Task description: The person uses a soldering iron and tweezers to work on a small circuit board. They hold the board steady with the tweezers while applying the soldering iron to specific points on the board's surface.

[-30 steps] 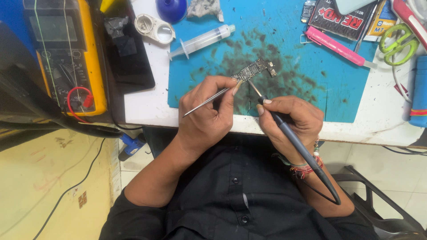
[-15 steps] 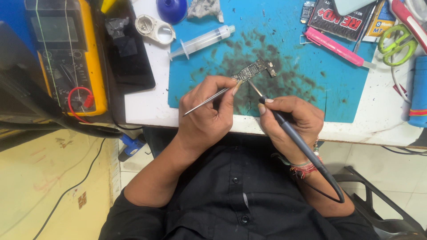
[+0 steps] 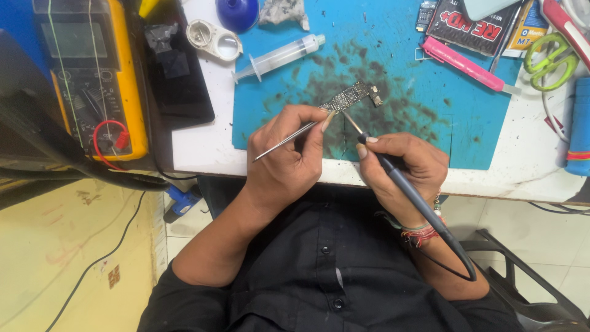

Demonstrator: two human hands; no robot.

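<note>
My left hand pinches thin steel tweezers; my right hand grips a slim dark soldering iron. Both tips meet the small circuit board on the stained blue mat.

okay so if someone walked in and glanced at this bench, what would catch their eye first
Most likely the two hands meeting over the stained blue mat in the middle: the left hand holds metal tweezers and the right hand a soldering iron, both tips at a small circuit board. Next, the yellow multimeter at far left and the pink cutter at upper right.
</note>
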